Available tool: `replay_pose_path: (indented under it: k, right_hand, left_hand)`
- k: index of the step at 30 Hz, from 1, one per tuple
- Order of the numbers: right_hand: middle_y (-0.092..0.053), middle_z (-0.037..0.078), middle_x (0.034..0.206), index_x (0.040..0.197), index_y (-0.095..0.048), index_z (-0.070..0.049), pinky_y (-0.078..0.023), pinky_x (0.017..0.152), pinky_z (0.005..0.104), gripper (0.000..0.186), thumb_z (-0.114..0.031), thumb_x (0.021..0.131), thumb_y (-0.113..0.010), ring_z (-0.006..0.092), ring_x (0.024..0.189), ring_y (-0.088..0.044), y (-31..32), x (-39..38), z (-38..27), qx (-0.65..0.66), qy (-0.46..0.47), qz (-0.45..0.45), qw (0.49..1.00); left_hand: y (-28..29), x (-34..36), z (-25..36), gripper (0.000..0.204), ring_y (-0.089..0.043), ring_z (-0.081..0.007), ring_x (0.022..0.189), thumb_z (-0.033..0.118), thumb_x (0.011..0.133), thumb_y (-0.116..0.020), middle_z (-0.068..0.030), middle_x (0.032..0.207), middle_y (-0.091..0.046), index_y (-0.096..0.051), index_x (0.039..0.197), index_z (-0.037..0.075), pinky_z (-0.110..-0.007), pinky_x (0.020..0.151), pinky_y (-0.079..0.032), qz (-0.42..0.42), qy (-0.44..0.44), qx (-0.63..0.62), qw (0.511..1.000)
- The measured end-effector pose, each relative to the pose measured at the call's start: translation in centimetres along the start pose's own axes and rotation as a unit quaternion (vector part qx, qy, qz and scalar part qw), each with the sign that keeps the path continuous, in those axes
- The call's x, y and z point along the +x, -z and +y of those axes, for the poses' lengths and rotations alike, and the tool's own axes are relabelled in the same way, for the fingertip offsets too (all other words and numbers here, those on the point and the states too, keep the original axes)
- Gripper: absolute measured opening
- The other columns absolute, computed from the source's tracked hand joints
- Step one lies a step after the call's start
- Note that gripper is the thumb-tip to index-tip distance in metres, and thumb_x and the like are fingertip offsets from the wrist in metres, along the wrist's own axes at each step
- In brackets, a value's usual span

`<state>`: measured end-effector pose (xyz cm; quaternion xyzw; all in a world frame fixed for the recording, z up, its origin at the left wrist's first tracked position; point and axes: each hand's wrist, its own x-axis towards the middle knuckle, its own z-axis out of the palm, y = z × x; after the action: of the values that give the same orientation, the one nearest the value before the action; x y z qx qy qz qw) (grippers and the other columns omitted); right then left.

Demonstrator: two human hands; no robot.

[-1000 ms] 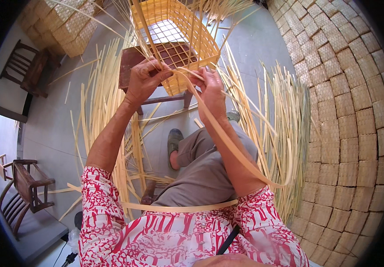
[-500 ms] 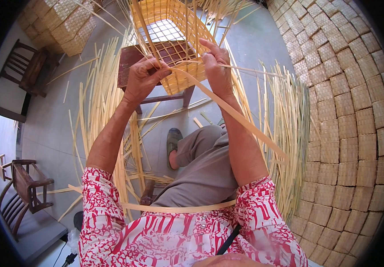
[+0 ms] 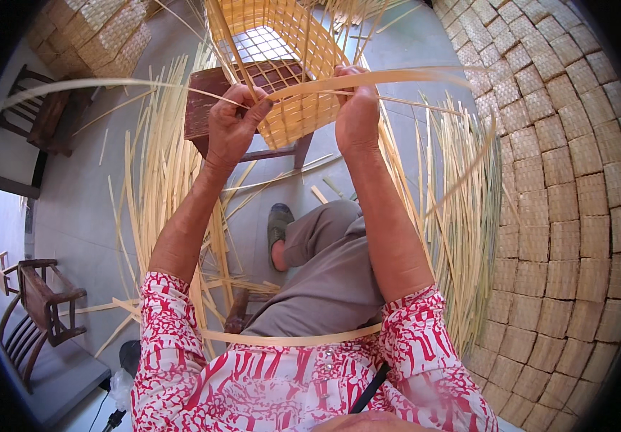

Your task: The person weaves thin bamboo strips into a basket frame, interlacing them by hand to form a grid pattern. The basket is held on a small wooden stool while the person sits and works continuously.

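Observation:
A yellow woven bamboo basket (image 3: 292,128), its uprights still loose at the top, rests tilted on a dark red wooden stool (image 3: 206,108) in front of me. My left hand (image 3: 232,126) pinches a flat pale bamboo strip (image 3: 310,88) at the basket's near left corner. Across the near side the strip runs to my right hand (image 3: 358,119), whose curled fingers close around it at the near right corner. Past that hand the strip's free end blurs with motion. Another blurred strip (image 3: 109,83) stretches leftward from my left hand.
Long bamboo strips (image 3: 461,216) lie in bundles on the floor to both sides. Stacked woven pieces (image 3: 555,216) line the right side. Wooden chairs (image 3: 47,299) stand at the left, and more woven stacks (image 3: 101,36) at the far left. One strip (image 3: 289,338) crosses my lap.
The strip's loose end has swung from over my right forearm up and out to the right. My right hand's raised finger has curled in. A blurred strip now extends left of my left hand.

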<state>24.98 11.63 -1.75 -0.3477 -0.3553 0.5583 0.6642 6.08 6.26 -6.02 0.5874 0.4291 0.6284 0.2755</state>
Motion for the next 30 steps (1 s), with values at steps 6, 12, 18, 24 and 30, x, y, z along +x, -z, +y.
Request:
replay_pose_path:
  k: [6,12,18,24,30]
  right_hand:
    - [-0.061,0.017,0.107,0.099,-0.054,0.0,-0.048,0.099,0.0423,0.025,-0.021,0.101,-0.041,0.0276,0.106,-0.059,0.2,0.3,-0.4,0.167,-0.058,0.073,0.982]
    - [-0.06,0.023,0.111,0.106,-0.049,0.003,-0.049,0.101,0.051,0.026,-0.018,0.099,-0.037,0.0349,0.111,-0.059,0.5,0.9,-1.1,0.243,-0.098,0.078,0.962]
    - [-0.061,0.025,0.113,0.107,-0.048,0.004,-0.045,0.106,0.053,0.025,-0.016,0.097,-0.037,0.0385,0.111,-0.058,0.9,1.7,-0.5,0.26,-0.111,0.111,0.953]
    - [-0.062,0.019,0.114,0.109,-0.054,0.001,-0.04,0.11,0.0474,0.028,-0.022,0.097,-0.046,0.032,0.11,-0.057,1.7,1.4,-0.2,0.169,-0.073,0.029,0.982]
    - [-0.062,0.011,0.125,0.13,-0.057,-0.005,-0.037,0.111,0.0389,0.055,-0.045,0.093,-0.067,0.0211,0.122,-0.053,1.2,-3.0,-4.0,-0.128,-0.028,-0.114,0.985]
  left_hand:
    - [-0.5,-0.3,-0.3,0.01,-0.051,-0.0049,0.079,0.008,0.093,-0.073,0.0021,0.09,-0.062,-0.064,0.091,0.004,-0.022,0.071,-0.045,0.01,-0.014,-0.039,0.999]
    - [-0.3,-0.2,0.6,0.007,-0.052,-0.0051,0.08,0.007,0.095,-0.071,0.0029,0.091,-0.061,-0.064,0.095,0.005,-0.021,0.072,-0.044,0.02,-0.004,-0.053,0.998]
    - [-1.9,0.6,0.9,0.007,-0.052,-0.0051,0.074,0.005,0.093,-0.072,0.0016,0.083,-0.06,-0.065,0.091,0.003,-0.022,0.067,-0.045,0.064,0.011,0.012,0.998]
    - [-1.5,0.5,0.6,0.006,-0.054,-0.0055,0.065,0.003,0.088,-0.073,-0.0005,0.078,-0.06,-0.068,0.086,0.002,-0.023,0.059,-0.045,0.052,-0.058,0.093,0.993]
    - [-0.3,0.6,2.0,0.004,-0.057,-0.0056,0.065,0.002,0.084,-0.073,-0.0014,0.078,-0.061,-0.07,0.084,0.002,-0.022,0.059,-0.046,0.05,-0.043,0.175,0.982]
